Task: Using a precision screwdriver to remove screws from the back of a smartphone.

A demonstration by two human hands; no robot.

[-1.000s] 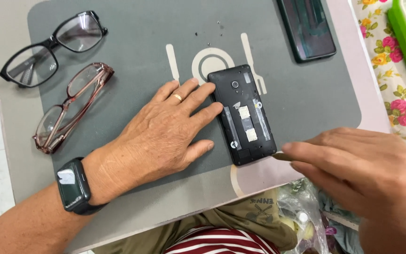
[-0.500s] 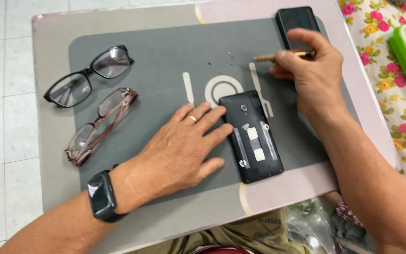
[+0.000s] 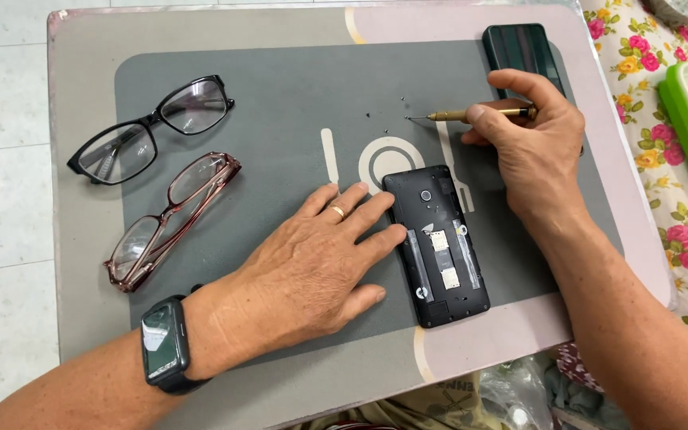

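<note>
My left hand (image 3: 312, 267) lies flat and open on the grey work mat (image 3: 280, 119), fingertips steadying the black opened phone with its back cover off (image 3: 438, 243). It looks light, stiff and fragile inside; I judge the edges safest. My right hand (image 3: 531, 143) pinches a slim brass-coloured screwdriver (image 3: 471, 115) above tiny loose screws (image 3: 388, 111).

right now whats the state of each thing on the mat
phone: back cover off, lying flat, insides showing
left hand: flat on mat, fingers against the phone's edge
right hand: gripping screwdriver, tip over loose screws
black glasses: unfolded
red glasses: unfolded
</note>
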